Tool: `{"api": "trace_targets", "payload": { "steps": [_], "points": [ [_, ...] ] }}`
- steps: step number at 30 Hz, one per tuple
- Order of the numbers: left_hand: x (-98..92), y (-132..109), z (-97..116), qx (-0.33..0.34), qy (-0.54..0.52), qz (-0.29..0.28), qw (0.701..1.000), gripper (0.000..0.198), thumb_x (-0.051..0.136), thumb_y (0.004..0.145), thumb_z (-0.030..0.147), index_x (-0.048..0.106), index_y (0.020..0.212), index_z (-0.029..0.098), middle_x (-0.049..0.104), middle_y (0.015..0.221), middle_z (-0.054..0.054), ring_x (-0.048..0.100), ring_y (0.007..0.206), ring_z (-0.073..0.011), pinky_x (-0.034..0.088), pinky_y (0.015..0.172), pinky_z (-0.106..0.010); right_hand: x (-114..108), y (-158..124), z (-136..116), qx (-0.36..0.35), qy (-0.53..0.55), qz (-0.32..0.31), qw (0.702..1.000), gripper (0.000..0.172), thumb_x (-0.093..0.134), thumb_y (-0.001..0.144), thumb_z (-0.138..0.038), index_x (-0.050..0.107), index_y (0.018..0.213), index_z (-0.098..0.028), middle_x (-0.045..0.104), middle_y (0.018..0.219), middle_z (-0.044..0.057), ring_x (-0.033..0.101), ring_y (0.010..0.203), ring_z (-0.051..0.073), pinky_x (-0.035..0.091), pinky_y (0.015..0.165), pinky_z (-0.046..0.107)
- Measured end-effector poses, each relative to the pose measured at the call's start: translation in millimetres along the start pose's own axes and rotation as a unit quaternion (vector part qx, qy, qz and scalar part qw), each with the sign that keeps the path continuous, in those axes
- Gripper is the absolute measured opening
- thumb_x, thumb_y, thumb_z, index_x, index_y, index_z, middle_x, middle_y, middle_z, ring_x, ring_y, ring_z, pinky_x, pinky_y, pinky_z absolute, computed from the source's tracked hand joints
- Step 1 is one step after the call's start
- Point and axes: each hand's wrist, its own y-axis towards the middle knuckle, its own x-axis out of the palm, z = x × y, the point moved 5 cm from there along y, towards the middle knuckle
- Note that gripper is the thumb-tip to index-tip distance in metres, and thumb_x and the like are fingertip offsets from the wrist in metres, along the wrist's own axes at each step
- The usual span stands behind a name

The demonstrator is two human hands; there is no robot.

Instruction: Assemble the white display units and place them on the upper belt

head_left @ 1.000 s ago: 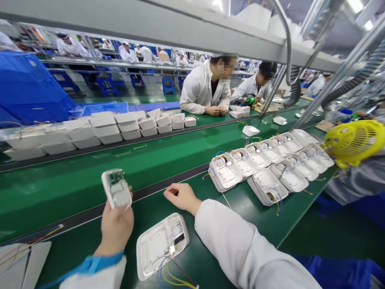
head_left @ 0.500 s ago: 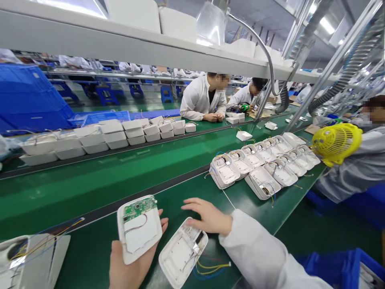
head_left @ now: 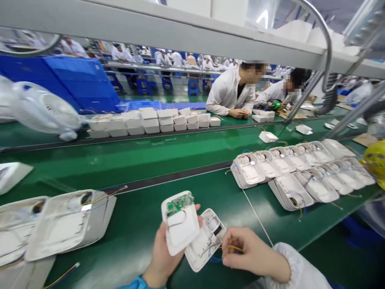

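Observation:
My left hand grips a white plastic cover, its inner face turned up with a green circuit board along the top edge. Just right of it, a white plastic housing lies tilted on the green bench, partly hidden by the cover. My right hand is closed at the housing's right side, fingers around the yellow and blue wires that come out of it. The wires' connector end is hidden in my fingers.
Stacked white housings with wires stand at left, and rows of similar housings at right. More white shells line the conveyor's far side. A white fan is at far left. Two co-workers lean at the far side.
My right hand has moved from over the housing's top to its wires and closed on them. The cover in my left hand now overlaps the housing. The view has swung left.

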Motion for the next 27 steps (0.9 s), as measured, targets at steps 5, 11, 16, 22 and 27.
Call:
{"api": "trace_targets", "payload": {
  "steps": [5, 11, 16, 22, 27],
  "points": [
    [3.6, 5, -15, -0.045, 0.0, -0.011, 0.999, 0.061, 0.049, 0.089, 0.053, 0.068, 0.123, 0.006, 0.074, 0.108, -0.019, 0.071, 0.101, -0.0332, 0.048, 0.103, -0.047, 1, 30, -21, -0.102, 0.064, -0.038, 0.992, 0.038, 0.063, 0.09, -0.049, 0.069, 0.112, -0.019, 0.072, 0.088, 0.006, 0.065, 0.068, 0.013, 0.052, 0.069, 0.028],
    [2.6, 28, 14, 0.037, 0.057, -0.017, 0.998, 0.058, 0.058, 0.084, 0.048, 0.067, 0.122, 0.007, 0.073, 0.113, -0.018, 0.066, 0.111, -0.0352, 0.044, 0.107, -0.049, 1, 82, -72, -0.221, -0.118, 0.027, 0.968, 0.03, 0.06, 0.093, -0.044, 0.077, 0.093, -0.019, 0.068, 0.099, 0.008, 0.063, 0.092, 0.017, 0.05, 0.082, 0.029],
    [0.0, 19, 22, 0.106, 0.101, 0.002, 0.989, 0.051, 0.071, 0.077, 0.037, 0.068, 0.12, 0.01, 0.073, 0.113, -0.015, 0.068, 0.103, -0.0303, 0.051, 0.099, -0.043, 16, 112, -63, -0.138, 0.026, -0.046, 0.989, 0.037, 0.062, 0.091, -0.051, 0.076, 0.093, -0.018, 0.07, 0.082, 0.003, 0.062, 0.073, 0.013, 0.05, 0.067, 0.025],
    [-8.7, 4, 16, 0.137, 0.167, 0.041, 0.975, 0.052, 0.08, 0.073, 0.036, 0.067, 0.119, 0.016, 0.073, 0.109, -0.012, 0.07, 0.091, -0.0258, 0.057, 0.082, -0.036, 23, 111, -44, -0.079, 0.134, -0.031, 0.987, 0.034, 0.077, 0.079, -0.044, 0.074, 0.101, -0.018, 0.066, 0.07, -0.002, 0.059, 0.057, 0.009, 0.051, 0.057, 0.023],
    [-4.7, -2, 19, 0.177, 0.199, 0.02, 0.964, 0.057, 0.079, 0.075, 0.038, 0.063, 0.127, 0.019, 0.067, 0.126, -0.014, 0.066, 0.112, -0.0314, 0.054, 0.096, -0.042, 10, 110, -42, -0.144, 0.007, 0.121, 0.982, 0.017, 0.077, 0.079, -0.033, 0.068, 0.081, -0.019, 0.07, 0.068, 0.0, 0.064, 0.057, 0.012, 0.052, 0.056, 0.023]
  ]
}}
